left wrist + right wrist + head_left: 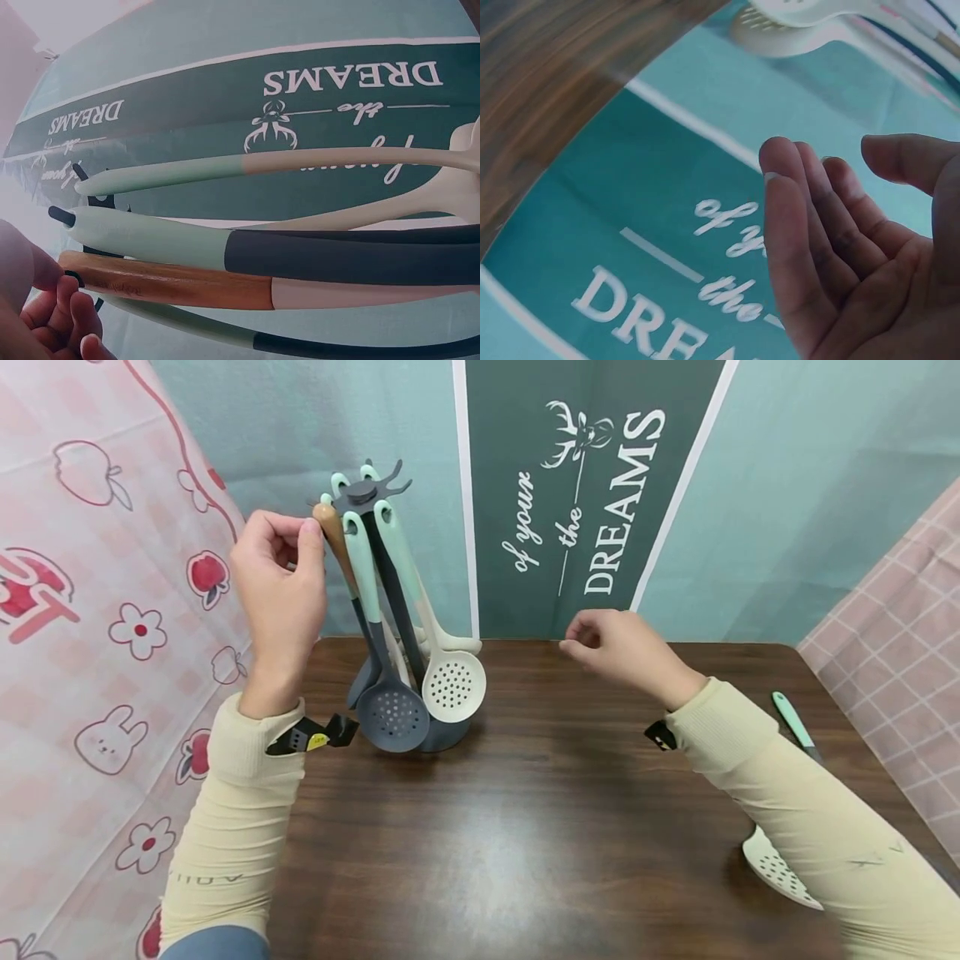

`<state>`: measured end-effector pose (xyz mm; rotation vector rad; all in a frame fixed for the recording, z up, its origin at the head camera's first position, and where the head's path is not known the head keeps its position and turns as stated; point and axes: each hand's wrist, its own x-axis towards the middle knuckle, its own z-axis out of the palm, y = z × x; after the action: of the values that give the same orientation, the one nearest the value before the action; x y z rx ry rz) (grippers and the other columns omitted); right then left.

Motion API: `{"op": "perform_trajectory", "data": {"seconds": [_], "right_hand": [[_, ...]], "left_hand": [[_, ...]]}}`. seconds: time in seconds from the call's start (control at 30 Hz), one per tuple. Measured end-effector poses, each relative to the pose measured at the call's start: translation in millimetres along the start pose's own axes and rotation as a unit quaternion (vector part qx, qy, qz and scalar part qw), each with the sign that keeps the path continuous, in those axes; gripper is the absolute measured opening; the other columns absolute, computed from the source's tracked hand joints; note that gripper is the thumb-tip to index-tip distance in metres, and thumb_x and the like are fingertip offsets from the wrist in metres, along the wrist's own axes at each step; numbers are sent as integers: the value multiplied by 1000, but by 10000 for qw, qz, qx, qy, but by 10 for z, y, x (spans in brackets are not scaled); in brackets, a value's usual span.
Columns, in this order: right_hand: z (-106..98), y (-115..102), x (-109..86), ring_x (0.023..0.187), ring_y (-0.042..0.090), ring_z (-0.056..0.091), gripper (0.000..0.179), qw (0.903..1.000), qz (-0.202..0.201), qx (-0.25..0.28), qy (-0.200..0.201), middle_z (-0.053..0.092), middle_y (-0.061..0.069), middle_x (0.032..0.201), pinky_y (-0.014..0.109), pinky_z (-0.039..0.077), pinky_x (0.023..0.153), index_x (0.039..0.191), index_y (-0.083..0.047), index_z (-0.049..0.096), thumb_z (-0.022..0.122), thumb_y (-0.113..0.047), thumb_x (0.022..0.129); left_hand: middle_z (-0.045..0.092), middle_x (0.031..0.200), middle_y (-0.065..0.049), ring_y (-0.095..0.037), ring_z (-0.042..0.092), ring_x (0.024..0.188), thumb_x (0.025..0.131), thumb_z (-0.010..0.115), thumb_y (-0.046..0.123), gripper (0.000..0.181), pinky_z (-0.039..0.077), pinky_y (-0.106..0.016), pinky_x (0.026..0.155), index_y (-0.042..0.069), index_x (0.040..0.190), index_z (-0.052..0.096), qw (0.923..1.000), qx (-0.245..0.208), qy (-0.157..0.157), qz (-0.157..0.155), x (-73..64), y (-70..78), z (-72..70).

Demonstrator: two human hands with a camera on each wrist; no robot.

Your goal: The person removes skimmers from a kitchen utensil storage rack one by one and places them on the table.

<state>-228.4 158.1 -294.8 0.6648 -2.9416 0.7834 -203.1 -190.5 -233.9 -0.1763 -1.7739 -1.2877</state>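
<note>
At the top of a utensil stand [442, 739], my left hand [281, 581] pinches the end of a wooden-handled utensil [172, 281] beside a dark hook. The head of that utensil is mostly hidden behind others. Around it hang several mint-handled tools, among them a grey slotted spoon [393, 717] and a cream slotted spoon [454, 687]. The stand's dark prongs [367, 491] spread out at the top. My right hand [626, 652] is in the air over the back of the table, fingers loosely bent, holding nothing.
A brown wooden table [540, 827] reaches back to a teal cloth with white lettering. On the right lie a mint-handled tool [793, 720] and a cream slotted head [776, 868], partly hidden by my right sleeve. A pink patterned curtain [97, 635] hangs at the left.
</note>
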Motion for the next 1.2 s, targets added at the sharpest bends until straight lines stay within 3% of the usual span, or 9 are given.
{"op": "perform_trajectory", "data": {"seconds": [0.33, 0.57, 0.83, 1.03, 1.2], "right_hand": [[133, -379, 155, 68, 15, 62, 11, 9953, -598, 609, 463, 73, 1, 90, 36, 49, 68, 101, -11, 70, 68, -21, 98], [198, -585, 265, 76, 14, 67, 22, 9919, -847, 761, 556, 75, 4, 104, 36, 52, 74, 114, -9, 70, 68, -24, 98], [341, -837, 424, 82, 14, 69, 36, 9910, -1024, 787, 343, 74, 6, 114, 35, 54, 73, 132, -8, 64, 65, -24, 100], [508, -1001, 492, 96, 17, 71, 47, 9923, -1029, 688, -12, 69, 8, 127, 36, 55, 81, 144, -10, 54, 64, -26, 102], [615, -1057, 495, 97, 17, 72, 47, 9913, -1107, 697, -143, 72, 7, 120, 36, 55, 77, 145, -11, 51, 63, -25, 102]], "left_hand": [[56, 77, 14, -7, 52, 68, 100, 63, 12, 12, 37, -22, 62, 3, 91, 66, 9999, 93, 107, -89, -16, 21, 23], [56, 77, 16, -7, 54, 69, 100, 63, 15, 18, 39, -23, 64, -1, 92, 66, 9998, 156, 92, -99, -39, 66, 30], [56, 78, 16, -7, 54, 70, 100, 63, 15, 18, 38, -23, 64, -2, 92, 65, 9997, 175, 116, -114, -58, 92, 27], [57, 78, 15, -8, 54, 68, 99, 64, 14, 17, 38, -23, 64, -1, 92, 65, 9999, 68, 85, -120, -59, 93, 17], [60, 78, 10, -11, 55, 66, 99, 65, 14, 13, 40, -23, 62, 1, 95, 66, 9995, -254, -121, -121, -63, 75, -14]]}}
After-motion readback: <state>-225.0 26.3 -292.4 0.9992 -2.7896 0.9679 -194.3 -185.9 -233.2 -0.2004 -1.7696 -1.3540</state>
